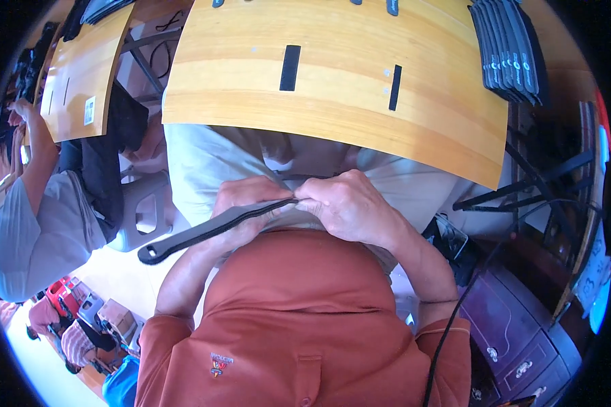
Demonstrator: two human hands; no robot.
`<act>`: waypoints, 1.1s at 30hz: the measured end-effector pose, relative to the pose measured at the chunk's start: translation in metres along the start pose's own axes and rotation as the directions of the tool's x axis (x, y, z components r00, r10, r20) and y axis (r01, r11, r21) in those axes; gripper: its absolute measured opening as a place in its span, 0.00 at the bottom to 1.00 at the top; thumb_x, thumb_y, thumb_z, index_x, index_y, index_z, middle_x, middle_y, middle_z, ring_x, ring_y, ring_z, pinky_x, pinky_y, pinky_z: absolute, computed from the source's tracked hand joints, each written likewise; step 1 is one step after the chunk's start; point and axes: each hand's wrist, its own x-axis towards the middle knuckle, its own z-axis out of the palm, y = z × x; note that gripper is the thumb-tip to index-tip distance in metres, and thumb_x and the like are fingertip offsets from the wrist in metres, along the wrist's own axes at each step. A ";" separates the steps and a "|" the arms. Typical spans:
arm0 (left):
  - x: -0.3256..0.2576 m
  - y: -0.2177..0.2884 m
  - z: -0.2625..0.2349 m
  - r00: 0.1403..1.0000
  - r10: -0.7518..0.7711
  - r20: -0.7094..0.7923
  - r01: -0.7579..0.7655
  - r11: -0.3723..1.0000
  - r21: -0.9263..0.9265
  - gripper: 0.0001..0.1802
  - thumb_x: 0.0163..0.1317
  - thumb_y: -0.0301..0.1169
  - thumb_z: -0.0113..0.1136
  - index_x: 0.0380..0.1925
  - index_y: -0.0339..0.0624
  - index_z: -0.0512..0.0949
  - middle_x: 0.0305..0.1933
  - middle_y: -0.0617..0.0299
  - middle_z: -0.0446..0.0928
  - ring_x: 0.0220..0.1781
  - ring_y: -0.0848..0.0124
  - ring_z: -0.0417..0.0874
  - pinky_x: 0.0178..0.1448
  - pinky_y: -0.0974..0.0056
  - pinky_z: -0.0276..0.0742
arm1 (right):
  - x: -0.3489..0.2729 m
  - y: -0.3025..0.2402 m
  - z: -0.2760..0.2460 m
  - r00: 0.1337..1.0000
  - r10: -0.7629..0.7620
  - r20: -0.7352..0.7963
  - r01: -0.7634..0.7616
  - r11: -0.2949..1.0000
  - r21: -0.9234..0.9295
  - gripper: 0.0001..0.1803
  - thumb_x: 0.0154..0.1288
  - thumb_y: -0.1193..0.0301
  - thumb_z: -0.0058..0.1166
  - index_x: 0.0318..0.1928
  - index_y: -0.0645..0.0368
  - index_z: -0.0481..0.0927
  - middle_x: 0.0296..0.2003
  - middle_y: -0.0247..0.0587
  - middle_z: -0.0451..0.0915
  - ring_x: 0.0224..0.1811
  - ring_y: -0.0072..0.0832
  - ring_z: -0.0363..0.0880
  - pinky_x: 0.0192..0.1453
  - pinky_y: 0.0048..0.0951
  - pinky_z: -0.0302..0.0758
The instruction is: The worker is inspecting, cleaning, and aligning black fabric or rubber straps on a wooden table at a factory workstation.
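A long grey and black strap (214, 228), with a small slot near its rounded end, is held above my lap. Its slotted end sticks out to the left and a little downward. My left hand (244, 192) is closed on the strap, which passes in front of part of its palm and fingers. My right hand (346, 205) pinches the strap's other end between thumb and fingers, close beside the left fingertips. What lies inside the right fingers is hidden.
Ahead is a wooden table (231, 81) bearing a wide black strip (290, 68) and a narrower black strip (395, 88). Dark grey straps (506, 54) lie stacked at its right edge. A black cable (465, 298) runs by my right arm. Another person (41, 224) sits at left.
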 end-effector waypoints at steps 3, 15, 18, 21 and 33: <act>0.002 0.005 0.000 0.999 -0.009 -0.037 0.007 0.999 -0.036 0.13 0.58 0.38 0.72 0.33 0.39 0.87 0.28 0.55 0.84 0.30 0.60 0.85 0.34 0.59 0.79 | -0.003 0.003 0.007 0.998 0.027 -0.053 -0.021 0.994 0.104 0.08 0.67 0.68 0.61 0.37 0.59 0.82 0.28 0.56 0.83 0.32 0.53 0.84 0.33 0.48 0.79; 0.001 0.004 0.003 0.998 -0.054 0.010 0.055 0.984 -0.167 0.09 0.57 0.30 0.73 0.36 0.37 0.87 0.31 0.54 0.85 0.33 0.60 0.85 0.38 0.60 0.80 | -0.013 0.003 0.016 0.989 -0.020 -0.147 0.040 0.990 0.138 0.06 0.66 0.72 0.59 0.38 0.62 0.82 0.31 0.54 0.84 0.32 0.52 0.86 0.35 0.48 0.80; 0.001 -0.006 0.003 0.997 0.031 0.077 -0.030 0.999 -0.013 0.10 0.55 0.29 0.70 0.37 0.36 0.86 0.31 0.54 0.84 0.33 0.57 0.85 0.38 0.59 0.80 | -0.013 -0.006 0.003 1.000 0.023 0.016 -0.020 0.988 -0.153 0.05 0.62 0.75 0.55 0.36 0.63 0.82 0.29 0.55 0.85 0.31 0.53 0.86 0.36 0.50 0.81; 0.003 -0.009 -0.001 0.970 0.203 0.132 -0.196 0.978 -0.065 0.15 0.54 0.30 0.65 0.40 0.33 0.83 0.34 0.53 0.82 0.35 0.54 0.85 0.39 0.58 0.80 | -0.010 -0.010 0.004 0.999 0.033 0.035 -0.021 0.954 -0.298 0.04 0.62 0.75 0.57 0.32 0.64 0.79 0.26 0.57 0.82 0.29 0.54 0.84 0.32 0.50 0.78; -0.002 0.004 0.009 0.989 -0.128 -0.076 0.064 0.829 -0.556 0.06 0.63 0.25 0.69 0.39 0.34 0.87 0.33 0.56 0.84 0.35 0.69 0.83 0.40 0.64 0.77 | -0.005 0.002 0.023 0.984 0.028 -0.175 0.022 0.960 0.278 0.07 0.64 0.72 0.63 0.35 0.63 0.82 0.27 0.56 0.81 0.30 0.52 0.83 0.32 0.47 0.76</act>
